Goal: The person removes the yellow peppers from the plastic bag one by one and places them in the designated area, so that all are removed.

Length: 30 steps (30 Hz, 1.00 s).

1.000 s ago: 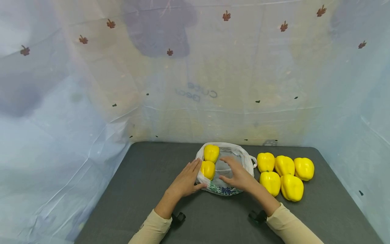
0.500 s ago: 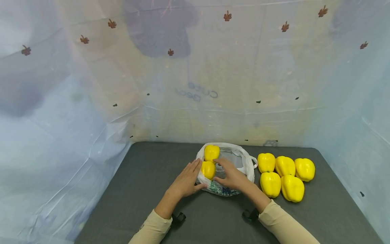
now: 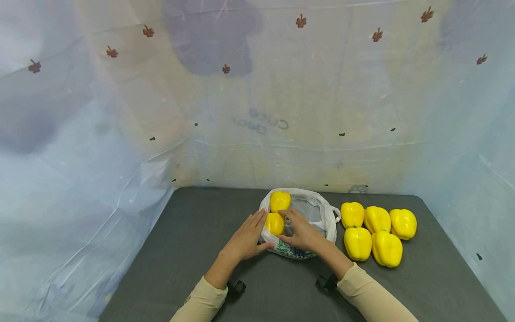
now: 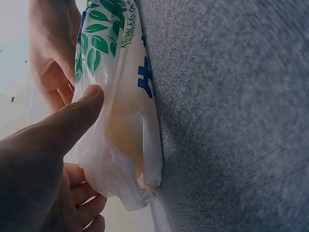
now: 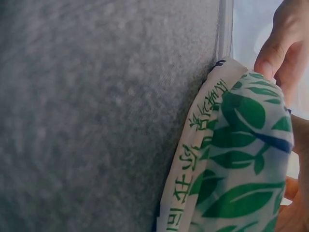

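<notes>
A white plastic bag [image 3: 310,193] with green leaf print lies open on the dark table, and two yellow bell peppers show in its left half. Curved around the right side of the near bell pepper [image 3: 275,224] is my right hand [image 3: 302,232], index finger at its far edge and thumb at its near edge. The far bell pepper [image 3: 280,201] sits just behind. My left hand [image 3: 243,237] lies along the bag's left side, fingers straight. In the left wrist view, the left thumb [image 4: 87,104] touches the printed front of the bag.
To the right of the bag, several yellow bell peppers [image 3: 377,219] stand close together in two rows. The grey table [image 3: 201,214] ends at a pale printed curtain [image 3: 257,165] at the back. A bag handle [image 3: 336,214] sticks out on the right.
My right hand has moved left across the inside of the bag, up to the near bell pepper. The left hand, the bag and the peppers stay in place.
</notes>
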Each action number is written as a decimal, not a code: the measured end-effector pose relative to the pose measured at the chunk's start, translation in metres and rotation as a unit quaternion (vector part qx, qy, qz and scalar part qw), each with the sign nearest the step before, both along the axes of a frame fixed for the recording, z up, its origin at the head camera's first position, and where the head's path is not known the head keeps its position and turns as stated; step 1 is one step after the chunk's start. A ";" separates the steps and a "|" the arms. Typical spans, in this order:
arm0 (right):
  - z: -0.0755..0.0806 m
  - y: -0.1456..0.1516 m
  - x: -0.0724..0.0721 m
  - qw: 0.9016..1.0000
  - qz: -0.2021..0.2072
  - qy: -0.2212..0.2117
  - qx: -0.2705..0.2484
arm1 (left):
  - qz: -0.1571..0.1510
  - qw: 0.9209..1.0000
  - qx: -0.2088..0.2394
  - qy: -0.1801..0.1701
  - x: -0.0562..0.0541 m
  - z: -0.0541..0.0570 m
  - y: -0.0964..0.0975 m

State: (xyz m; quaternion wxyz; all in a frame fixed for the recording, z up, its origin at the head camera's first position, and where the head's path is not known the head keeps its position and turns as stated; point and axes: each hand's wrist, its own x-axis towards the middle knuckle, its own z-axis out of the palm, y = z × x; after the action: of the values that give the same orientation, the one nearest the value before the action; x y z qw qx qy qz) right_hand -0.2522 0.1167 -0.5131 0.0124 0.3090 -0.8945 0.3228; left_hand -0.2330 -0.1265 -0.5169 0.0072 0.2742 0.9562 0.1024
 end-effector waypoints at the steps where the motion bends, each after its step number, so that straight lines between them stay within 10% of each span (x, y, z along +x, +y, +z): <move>1: 0.000 -0.001 0.000 1.000 0.000 0.001 -0.001 | -0.001 1.000 0.001 0.001 0.000 0.000 0.000; 30: -0.001 0.010 0.006 0.999 0.012 0.024 -0.017 | -0.004 1.000 0.006 -0.008 0.001 0.000 0.000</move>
State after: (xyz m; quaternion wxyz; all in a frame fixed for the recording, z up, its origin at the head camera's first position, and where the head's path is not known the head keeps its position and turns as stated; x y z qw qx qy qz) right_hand -0.2463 0.1271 -0.5137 0.0352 0.3271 -0.8846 0.3306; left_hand -0.2323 -0.1262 -0.5169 0.0134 0.2775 0.9543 0.1098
